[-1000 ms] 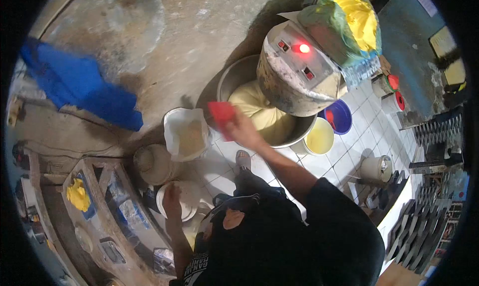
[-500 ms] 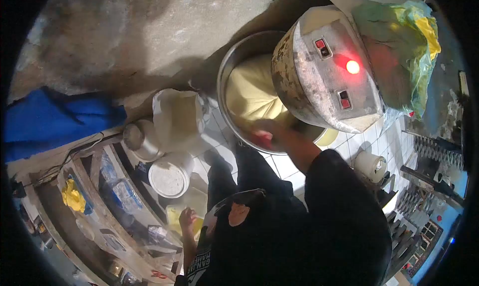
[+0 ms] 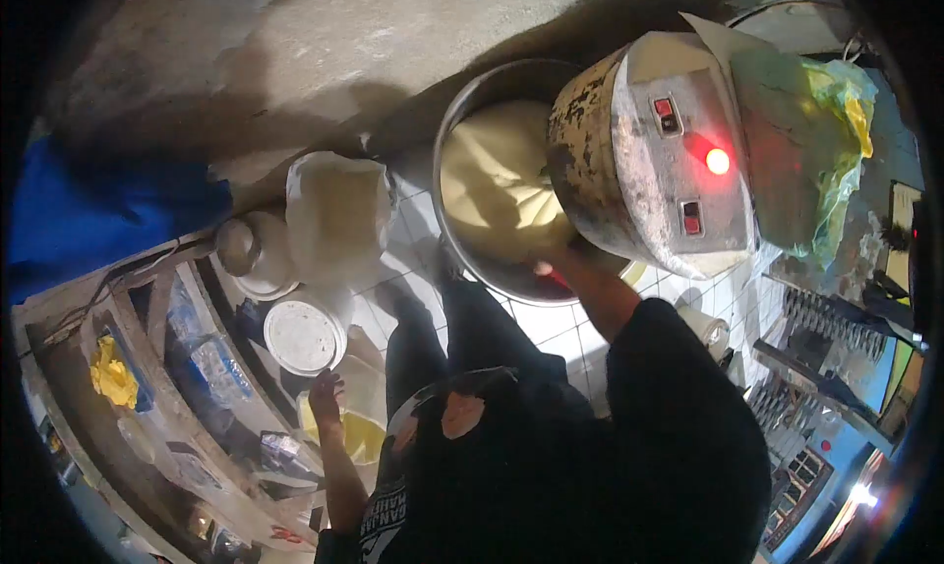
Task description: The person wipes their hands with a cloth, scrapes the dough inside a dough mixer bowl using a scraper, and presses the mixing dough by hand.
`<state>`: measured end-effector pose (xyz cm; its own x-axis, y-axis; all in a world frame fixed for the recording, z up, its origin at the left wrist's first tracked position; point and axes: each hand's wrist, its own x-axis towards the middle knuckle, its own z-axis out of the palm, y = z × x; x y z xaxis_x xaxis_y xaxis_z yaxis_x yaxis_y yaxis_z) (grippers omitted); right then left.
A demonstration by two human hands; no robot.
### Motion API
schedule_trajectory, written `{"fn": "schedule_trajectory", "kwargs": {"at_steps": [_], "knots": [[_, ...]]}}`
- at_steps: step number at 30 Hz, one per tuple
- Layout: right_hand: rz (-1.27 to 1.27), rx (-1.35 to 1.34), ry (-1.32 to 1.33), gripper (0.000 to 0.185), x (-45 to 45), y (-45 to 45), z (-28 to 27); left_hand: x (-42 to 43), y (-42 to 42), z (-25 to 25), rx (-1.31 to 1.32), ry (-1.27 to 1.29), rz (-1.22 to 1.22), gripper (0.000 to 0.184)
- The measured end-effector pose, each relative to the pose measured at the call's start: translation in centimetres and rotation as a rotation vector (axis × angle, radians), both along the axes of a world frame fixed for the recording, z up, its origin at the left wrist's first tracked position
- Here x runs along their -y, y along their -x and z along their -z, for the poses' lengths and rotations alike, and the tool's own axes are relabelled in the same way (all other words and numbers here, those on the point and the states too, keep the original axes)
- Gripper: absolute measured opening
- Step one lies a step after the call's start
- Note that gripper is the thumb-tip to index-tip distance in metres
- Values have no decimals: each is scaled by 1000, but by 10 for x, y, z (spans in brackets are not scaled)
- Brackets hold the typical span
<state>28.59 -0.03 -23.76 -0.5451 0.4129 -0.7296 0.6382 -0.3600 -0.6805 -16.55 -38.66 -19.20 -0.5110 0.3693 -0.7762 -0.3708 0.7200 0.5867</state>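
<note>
Inside the near rim of a large metal mixing bowl (image 3: 444, 220), my right hand (image 3: 562, 265) is closed on a small red object (image 3: 560, 280), mostly hidden by the fingers. Pale yellow dough (image 3: 497, 176) fills much of the bowl beside it. Over the bowl's right part juts the worn mixer head (image 3: 678, 151), with red switches and a lit red lamp. My left hand (image 3: 326, 397) hangs empty, fingers apart, above a clear tub (image 3: 362, 438) holding yellow liquid. A round white lid (image 3: 301, 336) is close to its fingertips.
An open white sack (image 3: 339, 205) and a lidded pail (image 3: 258, 254) stand left of the bowl. A wooden shelf (image 3: 211, 407) with packets runs along the left. Green plastic sheeting (image 3: 831, 161) hangs behind the mixer, and a white bucket (image 3: 703, 330) sits on the tiles.
My right hand has moved right along the bowl's near rim with the red object. My left hand has reached out to the left, nearer the white lid. The view has shifted a little.
</note>
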Motion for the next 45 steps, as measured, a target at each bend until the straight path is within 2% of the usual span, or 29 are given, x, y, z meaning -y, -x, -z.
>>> {"fn": "schedule_trajectory", "kwargs": {"at_steps": [3, 5, 7, 8, 10, 11, 15, 17, 19, 20, 22, 26, 28, 31, 33, 34, 35, 38, 39, 41, 45], "knots": [[-228, 99, -3, 30, -49, 38, -16, 7, 0, 6, 70, 59, -55, 31], [-272, 124, -27, 29, -67, 69, -31, 15, -9, 4, 75, 135, -36, 31], [-183, 109, -37, 29, -37, 58, -29, 27, -15, 4, 101, 81, 24, 33], [-45, 46, -34, 29, -5, 23, -15, 33, -14, 4, 115, 50, 60, 35], [127, -45, -32, 28, 25, -22, 1, 42, -12, 15, 94, 139, 52, 43], [139, -52, -9, 28, 25, -24, -4, 41, -10, 18, 113, 69, 23, 42], [-150, 29, 26, 28, -34, 25, -19, 56, -4, 23, 175, 27, -24, 41], [-119, -95, -25, 28, -41, 42, -37, 34, -18, 0, 145, 47, -4, 39], [214, -544, -117, 28, 6, 3, -35, 32, -27, -19, 94, 80, 2, 38], [445, -504, -15, 27, 34, -23, -6, 35, -27, -17, 99, 74, -1, 37], [427, -319, 98, 26, 14, -22, 8, 23, -30, -5, 85, 23, -21, 37], [-430, 333, 214, 27, -34, 25, -6, 37, -27, -1, 123, -34, -46, 38], [-305, 147, 24, 26, -38, 34, -7, 47, -31, 3, 126, -19, -17, 38], [-88, 98, -13, 26, -2, -8, -13, 57, -43, 3, 120, 4, 12, 38], [-1, 87, -24, 26, 5, -35, -7, 67, -39, 27, 164, -14, -12, 38], [-37, 109, -17, 26, 1, -33, -9, 78, -32, 29, 186, -2, -15, 38], [-113, 143, -14, 26, -11, -18, -19, 67, -40, 12, 83, 49, -19, 38], [-306, 288, -1, 27, -41, 39, -56, 66, -39, 14, 115, 39, -57, 38], [-328, 247, -14, 26, -44, 49, -48, 54, -44, 5, 131, 97, -22, 37], [-281, 198, -23, 26, -25, 36, -33, 50, -52, -2, 118, 64, 25, 36], [-38, 120, -12, 25, 10, -45, -5, 33, -45, -5, 84, 107, -3, 35]]}}
